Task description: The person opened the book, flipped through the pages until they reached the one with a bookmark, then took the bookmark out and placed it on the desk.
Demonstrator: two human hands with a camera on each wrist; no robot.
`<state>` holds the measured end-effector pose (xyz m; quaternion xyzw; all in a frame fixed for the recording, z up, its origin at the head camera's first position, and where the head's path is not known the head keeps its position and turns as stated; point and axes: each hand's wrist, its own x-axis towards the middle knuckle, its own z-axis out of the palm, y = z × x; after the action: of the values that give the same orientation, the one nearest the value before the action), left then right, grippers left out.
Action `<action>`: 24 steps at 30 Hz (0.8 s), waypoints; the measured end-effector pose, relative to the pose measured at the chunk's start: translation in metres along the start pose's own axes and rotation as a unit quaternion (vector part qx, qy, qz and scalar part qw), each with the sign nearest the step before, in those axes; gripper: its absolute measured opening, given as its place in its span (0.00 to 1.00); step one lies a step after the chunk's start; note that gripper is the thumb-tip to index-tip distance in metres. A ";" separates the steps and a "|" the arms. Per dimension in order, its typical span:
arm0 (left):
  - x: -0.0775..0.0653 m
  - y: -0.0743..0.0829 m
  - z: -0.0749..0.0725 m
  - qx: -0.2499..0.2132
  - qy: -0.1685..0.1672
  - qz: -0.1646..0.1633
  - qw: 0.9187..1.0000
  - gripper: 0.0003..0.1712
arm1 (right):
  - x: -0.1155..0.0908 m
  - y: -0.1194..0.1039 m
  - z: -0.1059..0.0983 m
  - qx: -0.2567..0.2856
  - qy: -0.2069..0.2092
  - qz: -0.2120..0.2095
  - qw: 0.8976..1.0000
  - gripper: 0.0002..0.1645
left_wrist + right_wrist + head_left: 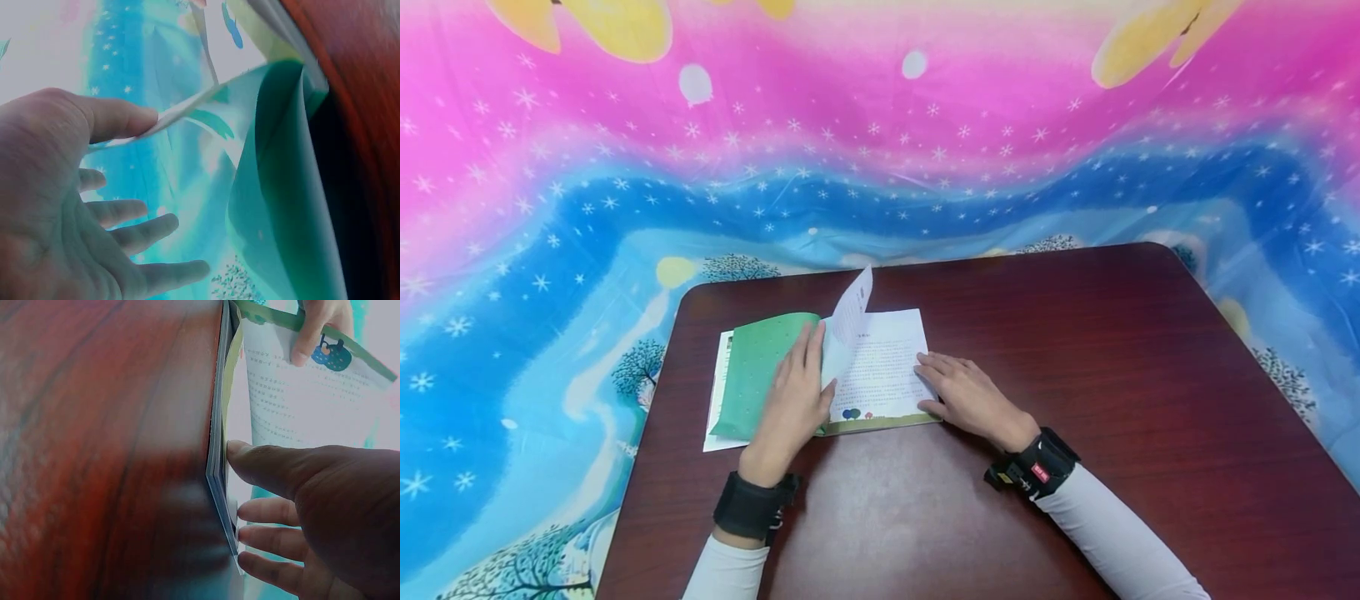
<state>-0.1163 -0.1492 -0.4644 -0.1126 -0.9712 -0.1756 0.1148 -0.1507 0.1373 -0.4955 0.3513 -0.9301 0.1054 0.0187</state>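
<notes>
An open book (880,375) lies on the dark red-brown table, its right page printed with text and small trees along the bottom. One leaf (850,317) stands up, curved, near the middle. To its left is a green page (760,375), bowed upward. My left hand (790,396) lies over the green page with its fingers straight. In the left wrist view its thumb touches a page edge (187,103) and the fingers spread apart. My right hand (966,396) rests at the book's right edge, fingers extended. In the right wrist view its thumb touches the page border beside the stacked page edges (215,444).
White page edges (717,408) stick out past the green page on the left. The table (1112,358) extends right of the book and toward me. Behind it hangs a pink and blue patterned cloth (850,150). Both wrists wear black straps (1048,462).
</notes>
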 end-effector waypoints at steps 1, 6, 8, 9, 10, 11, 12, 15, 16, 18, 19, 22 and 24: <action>0.000 -0.001 -0.001 0.001 0.007 -0.001 1.000 0.58 | 0.000 0.000 0.000 0.000 -0.002 0.001 1.000 0.39; 0.001 -0.007 -0.007 0.016 0.050 -0.002 0.999 0.66 | 0.000 0.000 0.000 0.000 -0.005 0.001 1.000 0.38; 0.002 -0.009 -0.009 0.027 0.067 0.000 0.997 0.70 | -0.001 0.000 0.000 0.001 -0.004 0.002 1.000 0.37; 0.002 -0.010 -0.010 0.032 0.074 0.003 0.997 0.72 | -0.001 0.000 0.000 0.002 -0.004 0.002 1.000 0.37; 0.002 -0.011 -0.011 0.040 0.081 0.005 0.996 0.73 | -0.001 0.000 0.000 0.004 -0.005 0.002 1.000 0.37; 0.002 -0.012 -0.012 0.050 0.089 0.008 0.995 0.74 | -0.001 0.000 0.000 0.005 -0.005 0.003 1.000 0.37; 0.003 -0.013 -0.013 0.060 0.096 0.012 0.994 0.74 | -0.001 -0.001 0.000 0.006 -0.006 0.003 1.000 0.38; 0.004 -0.016 -0.015 0.087 0.115 0.027 0.989 0.71 | -0.001 -0.001 -0.001 0.007 -0.009 0.005 1.000 0.38; 0.004 -0.016 -0.016 0.096 0.120 0.031 0.988 0.69 | -0.001 -0.001 -0.001 0.007 -0.010 0.005 1.000 0.38; 0.004 -0.018 -0.016 0.108 0.126 0.038 0.985 0.64 | -0.001 -0.001 -0.001 0.008 -0.011 0.006 1.000 0.38; 0.003 -0.019 -0.016 0.111 0.125 0.040 0.985 0.62 | -0.001 -0.001 -0.001 0.007 -0.011 0.006 1.000 0.38; 0.002 -0.020 -0.015 0.121 0.105 0.039 0.986 0.59 | -0.001 -0.001 -0.001 0.006 -0.012 0.007 1.000 0.38; 0.001 -0.020 -0.014 0.126 0.080 0.033 0.988 0.59 | -0.001 -0.001 -0.002 0.005 -0.013 0.009 1.000 0.38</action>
<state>-0.1201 -0.1725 -0.4577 -0.1150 -0.9690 -0.0559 0.2113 -0.1491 0.1372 -0.4937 0.3448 -0.9328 0.1053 0.0039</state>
